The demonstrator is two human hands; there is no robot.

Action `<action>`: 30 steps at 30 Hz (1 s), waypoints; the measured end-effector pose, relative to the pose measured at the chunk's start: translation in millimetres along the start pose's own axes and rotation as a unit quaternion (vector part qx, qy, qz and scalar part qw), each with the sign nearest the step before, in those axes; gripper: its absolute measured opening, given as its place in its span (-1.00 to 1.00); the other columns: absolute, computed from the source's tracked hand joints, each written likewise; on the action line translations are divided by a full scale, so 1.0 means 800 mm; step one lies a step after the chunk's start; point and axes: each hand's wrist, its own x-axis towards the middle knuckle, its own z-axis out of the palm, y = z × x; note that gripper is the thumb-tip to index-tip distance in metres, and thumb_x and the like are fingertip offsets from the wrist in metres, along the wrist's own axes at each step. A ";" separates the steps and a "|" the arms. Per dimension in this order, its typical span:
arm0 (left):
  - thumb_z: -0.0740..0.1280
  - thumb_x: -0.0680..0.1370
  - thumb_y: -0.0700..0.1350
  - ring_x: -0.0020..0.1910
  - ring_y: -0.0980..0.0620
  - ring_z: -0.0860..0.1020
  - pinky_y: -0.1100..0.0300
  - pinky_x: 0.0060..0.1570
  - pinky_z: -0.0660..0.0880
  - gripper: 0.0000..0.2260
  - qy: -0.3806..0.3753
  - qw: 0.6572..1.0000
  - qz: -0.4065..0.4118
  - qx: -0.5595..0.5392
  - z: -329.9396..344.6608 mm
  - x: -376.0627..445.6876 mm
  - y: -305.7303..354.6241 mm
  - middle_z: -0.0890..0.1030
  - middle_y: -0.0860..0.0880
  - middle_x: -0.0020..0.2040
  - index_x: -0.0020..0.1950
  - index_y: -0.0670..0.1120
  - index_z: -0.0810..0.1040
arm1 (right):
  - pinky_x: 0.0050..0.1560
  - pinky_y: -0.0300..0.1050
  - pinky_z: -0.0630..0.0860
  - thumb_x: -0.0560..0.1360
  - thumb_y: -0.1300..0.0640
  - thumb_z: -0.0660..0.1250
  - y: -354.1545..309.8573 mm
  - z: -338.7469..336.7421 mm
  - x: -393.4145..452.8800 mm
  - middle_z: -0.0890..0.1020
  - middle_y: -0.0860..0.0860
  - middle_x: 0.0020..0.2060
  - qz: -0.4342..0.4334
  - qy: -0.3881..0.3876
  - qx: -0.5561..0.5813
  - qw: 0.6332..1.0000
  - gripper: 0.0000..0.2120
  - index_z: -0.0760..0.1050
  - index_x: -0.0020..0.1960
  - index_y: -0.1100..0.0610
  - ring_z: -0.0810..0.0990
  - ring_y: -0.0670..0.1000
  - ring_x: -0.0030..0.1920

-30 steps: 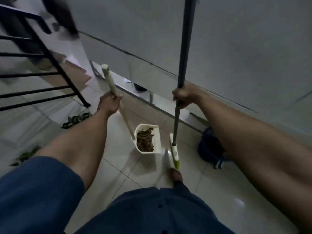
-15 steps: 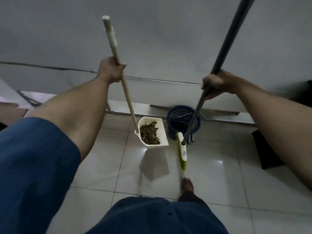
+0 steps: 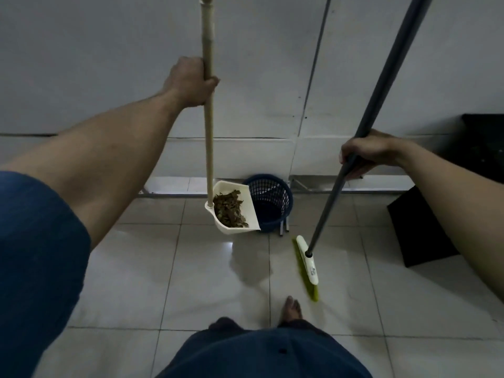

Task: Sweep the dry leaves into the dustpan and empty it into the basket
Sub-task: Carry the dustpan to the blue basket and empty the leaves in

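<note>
Two long handles are filling the person's grip: the left hand is wrapping closed around the pale wooden handle of the cream plastic dustpan, and the right hand is closing around the grey metal pole of the green-bristled broom. Compared with a second ago, the view is now facing the wall squarely, and the dustpan, which was hanging well apart from the dark blue mesh plastic basket, is now hanging just beside it, its open edge overlapping the basket's near rim. The brown dry leaves are still lying heaped in the pan below the left hand, none tipped out, so the carry looks nearly over and the emptying seems to be the step in hand. The basket is standing close against the grey wall, leaving little room beyond it; the tiled floor is offering open space, while a black box is sitting below the right hand.
</note>
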 end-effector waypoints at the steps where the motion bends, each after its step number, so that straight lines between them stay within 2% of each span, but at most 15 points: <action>1: 0.32 0.44 0.17 -0.11 -0.18 0.67 -0.09 -0.05 0.64 -0.61 0.000 1.000 0.007 0.015 0.013 0.010 0.013 0.67 -0.16 -0.03 0.04 -0.12 0.59 | -0.23 0.04 0.75 0.51 0.28 0.37 0.010 -0.010 0.005 0.72 0.35 -0.17 0.003 0.001 0.003 1.000 -0.90 0.61 -0.09 0.33 0.78 0.31 -0.18; 4: 0.30 0.54 0.13 0.04 -0.26 0.61 -0.10 0.08 0.58 -0.59 0.000 0.997 0.036 0.074 0.055 0.025 0.062 0.60 -0.25 0.10 0.17 -0.17 0.55 | -0.16 0.07 0.75 0.52 0.28 0.35 0.039 -0.031 0.021 0.72 0.32 -0.23 0.014 0.006 0.001 1.000 -0.88 0.61 -0.12 0.33 0.77 0.28 -0.22; 7: 0.23 0.59 0.09 0.17 -0.32 0.52 -0.09 0.14 0.48 -0.59 0.010 0.988 0.059 0.141 0.101 0.044 0.119 0.51 -0.30 0.21 0.27 -0.20 0.47 | -0.29 -0.04 0.74 0.55 0.28 0.31 0.069 -0.047 0.038 0.71 0.28 -0.29 0.038 0.010 -0.003 0.999 -0.82 0.59 -0.20 0.28 0.75 0.20 -0.33; 9: 0.19 0.60 0.06 0.19 -0.32 0.51 -0.07 0.13 0.46 -0.60 0.000 0.985 0.077 0.153 0.130 0.058 0.146 0.51 -0.29 0.22 0.28 -0.21 0.46 | -0.30 -0.05 0.72 0.58 0.27 0.30 0.089 -0.053 0.050 0.68 0.29 -0.23 0.049 0.007 0.010 0.999 -0.80 0.58 -0.20 0.27 0.74 0.21 -0.27; 12: 0.15 0.63 0.01 0.22 -0.29 0.48 -0.05 0.14 0.43 -0.62 -0.026 0.978 0.117 0.171 0.177 0.081 0.177 0.48 -0.28 0.26 0.31 -0.23 0.41 | -0.23 0.00 0.72 0.59 0.26 0.30 0.114 -0.062 0.058 0.67 0.30 -0.18 0.064 0.021 0.016 0.998 -0.82 0.57 -0.18 0.25 0.74 0.20 -0.26; 16: 0.13 0.64 -0.02 0.25 -0.25 0.47 -0.02 0.16 0.41 -0.65 -0.047 0.969 0.153 0.186 0.225 0.105 0.207 0.47 -0.25 0.28 0.32 -0.22 0.39 | 0.01 0.13 0.68 0.58 0.28 0.31 0.136 -0.072 0.055 0.66 0.30 -0.18 0.083 0.047 0.039 0.995 -0.82 0.56 -0.19 0.26 0.72 0.29 -0.20; 17: 0.14 0.64 -0.03 0.25 -0.25 0.47 -0.01 0.15 0.41 -0.66 -0.051 0.969 0.154 0.188 0.234 0.112 0.211 0.48 -0.24 0.28 0.31 -0.22 0.40 | -0.03 0.10 0.68 0.58 0.29 0.30 0.141 -0.075 0.055 0.66 0.27 -0.23 0.086 0.056 0.049 0.993 -0.81 0.56 -0.21 0.26 0.72 0.27 -0.23; 19: 0.14 0.64 -0.05 0.24 -0.24 0.49 0.00 0.12 0.43 -0.67 -0.056 0.966 0.156 0.200 0.252 0.122 0.217 0.49 -0.23 0.27 0.30 -0.22 0.42 | -0.26 -0.07 0.70 0.59 0.29 0.28 0.149 -0.081 0.055 0.67 0.16 -0.40 0.091 0.064 0.053 0.992 -0.76 0.57 -0.24 0.26 0.73 0.13 -0.38; 21: 0.15 0.63 -0.07 0.23 -0.23 0.49 0.01 0.10 0.44 -0.69 -0.062 0.963 0.162 0.208 0.268 0.128 0.222 0.49 -0.22 0.27 0.30 -0.21 0.43 | -0.44 -0.19 0.64 0.59 0.29 0.27 0.156 -0.085 0.054 0.66 0.16 -0.42 0.099 0.072 0.051 0.991 -0.78 0.59 -0.19 0.29 0.71 0.03 -0.48; 25: 0.15 0.63 -0.11 0.22 -0.23 0.50 0.02 0.07 0.44 -0.70 -0.075 0.961 0.170 0.206 0.289 0.133 0.228 0.50 -0.21 0.27 0.30 -0.21 0.43 | -0.49 -0.22 0.62 0.60 0.28 0.27 0.165 -0.089 0.054 0.64 0.27 -0.24 0.100 0.086 0.064 0.989 -0.83 0.61 -0.06 0.34 0.69 -0.01 -0.50; 30: 0.15 0.62 -0.12 0.22 -0.21 0.51 0.04 0.07 0.45 -0.73 -0.082 0.957 0.186 0.209 0.311 0.131 0.234 0.52 -0.19 0.25 0.26 -0.20 0.46 | -0.49 -0.26 0.60 0.60 0.30 0.26 0.169 -0.087 0.051 0.65 0.27 -0.24 0.095 0.083 0.061 0.990 -0.80 0.60 -0.14 0.31 0.70 0.10 -0.39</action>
